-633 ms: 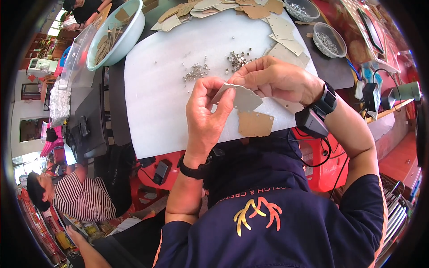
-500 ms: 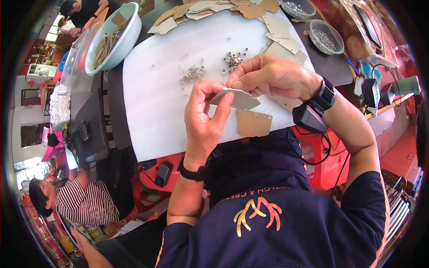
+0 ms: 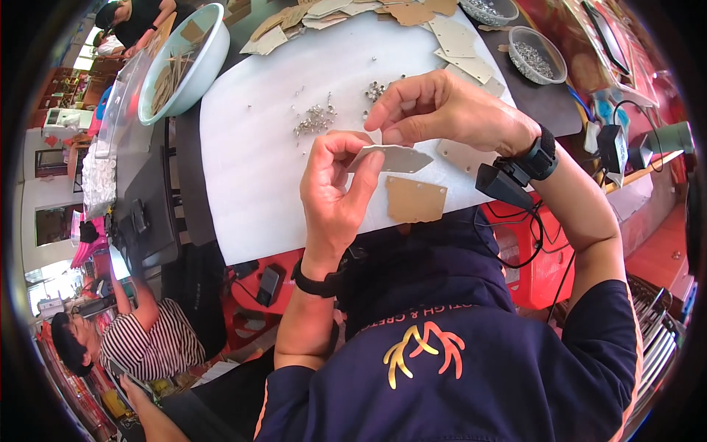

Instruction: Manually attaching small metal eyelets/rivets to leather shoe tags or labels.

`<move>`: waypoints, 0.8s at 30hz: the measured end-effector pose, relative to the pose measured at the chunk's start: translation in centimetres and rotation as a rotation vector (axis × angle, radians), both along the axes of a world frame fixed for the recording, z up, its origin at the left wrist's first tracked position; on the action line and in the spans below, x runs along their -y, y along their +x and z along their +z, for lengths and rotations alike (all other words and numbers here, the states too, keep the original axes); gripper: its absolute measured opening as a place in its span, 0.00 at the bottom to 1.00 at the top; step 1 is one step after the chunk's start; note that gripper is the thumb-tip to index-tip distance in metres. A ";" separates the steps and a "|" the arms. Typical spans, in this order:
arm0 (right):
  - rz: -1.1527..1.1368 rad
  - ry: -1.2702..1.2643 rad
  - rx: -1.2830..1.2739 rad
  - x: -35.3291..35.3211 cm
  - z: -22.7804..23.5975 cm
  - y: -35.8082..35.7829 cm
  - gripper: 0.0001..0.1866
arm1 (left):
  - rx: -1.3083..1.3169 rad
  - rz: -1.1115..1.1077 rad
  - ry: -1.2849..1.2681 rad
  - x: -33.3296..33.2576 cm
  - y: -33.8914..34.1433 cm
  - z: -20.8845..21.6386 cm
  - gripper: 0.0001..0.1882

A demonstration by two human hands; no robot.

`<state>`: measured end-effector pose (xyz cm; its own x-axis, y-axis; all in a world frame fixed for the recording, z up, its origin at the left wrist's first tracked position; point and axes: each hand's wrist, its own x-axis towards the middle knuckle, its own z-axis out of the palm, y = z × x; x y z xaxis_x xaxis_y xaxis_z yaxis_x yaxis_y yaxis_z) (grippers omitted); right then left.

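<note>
My left hand (image 3: 331, 191) pinches a flat grey-beige piece (image 3: 403, 160) with small holes along its edge, holding it tilted above the white work surface (image 3: 250, 184). Just over the piece's upper edge is my right hand (image 3: 456, 114), its thumb and index fingertips apart with nothing visible between them. Behind my hands lie a loose heap of small silver metal fittings (image 3: 315, 120) and a second heap of small ring-like metal parts (image 3: 375, 91), partly covered by my right hand. A tan piece with holes (image 3: 416, 200) rests near the table's front edge.
Stacked flat pieces (image 3: 453, 37) line the far edge. Clear tubs of metal parts (image 3: 534, 55) stand at the far right, and a pale blue basin (image 3: 213, 66) at the far left. A person in a striped shirt (image 3: 151, 339) sits at left; cables (image 3: 541, 228) hang by my right wrist.
My right hand has lifted slightly up from the held piece, and its thumb and index finger have parted. My left hand keeps its pinch almost in place.
</note>
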<state>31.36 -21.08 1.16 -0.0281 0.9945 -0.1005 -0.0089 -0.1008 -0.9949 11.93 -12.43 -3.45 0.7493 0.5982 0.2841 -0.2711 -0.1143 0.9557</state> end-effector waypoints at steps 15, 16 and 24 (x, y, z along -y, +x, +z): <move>0.037 0.099 0.105 -0.6 -1.4 0.3 0.17 | -0.074 -0.008 -0.356 0.0 0.5 0.6 0.09; 0.037 0.099 0.105 -0.6 -1.5 0.4 0.17 | -0.072 -0.014 -0.362 0.0 0.5 0.6 0.09; 0.057 0.022 -0.025 -0.5 -1.3 0.3 0.18 | -0.067 -0.035 -0.371 0.1 0.4 0.7 0.08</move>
